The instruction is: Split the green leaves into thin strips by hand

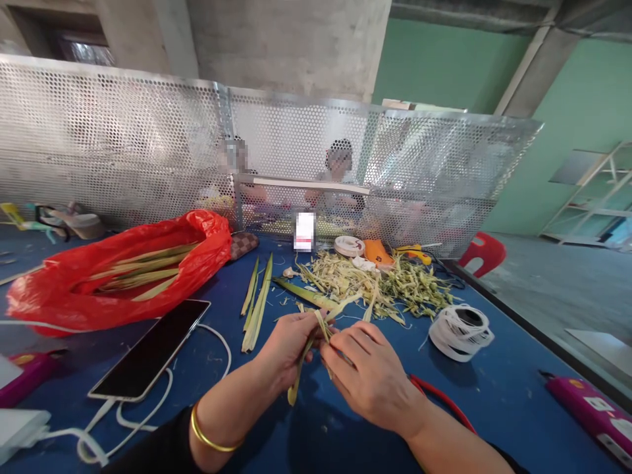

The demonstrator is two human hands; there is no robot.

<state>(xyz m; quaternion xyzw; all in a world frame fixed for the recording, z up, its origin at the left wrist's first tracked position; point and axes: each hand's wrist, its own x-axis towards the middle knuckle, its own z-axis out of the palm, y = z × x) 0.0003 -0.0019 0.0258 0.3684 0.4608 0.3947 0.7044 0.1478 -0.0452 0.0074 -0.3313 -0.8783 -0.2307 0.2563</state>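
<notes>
My left hand point(285, 347) and my right hand point(368, 375) meet low over the blue table point(494, 388), both pinched on a pale green leaf strip point(302, 361) that is folded between the fingers and hangs down toward me. A gold bangle point(210, 436) circles my left wrist. Just beyond the hands lie several loose leaf strips point(257, 304) and a heap of leaf trimmings point(380, 283).
A red plastic bag point(99, 289) of leaves lies at the left, with a phone point(151, 349) on a white cable beside it. A coil of white cord point(461, 331) sits at the right, a pink tool point(590, 411) near the right edge. Two people sit behind the perforated metal screen point(148, 145).
</notes>
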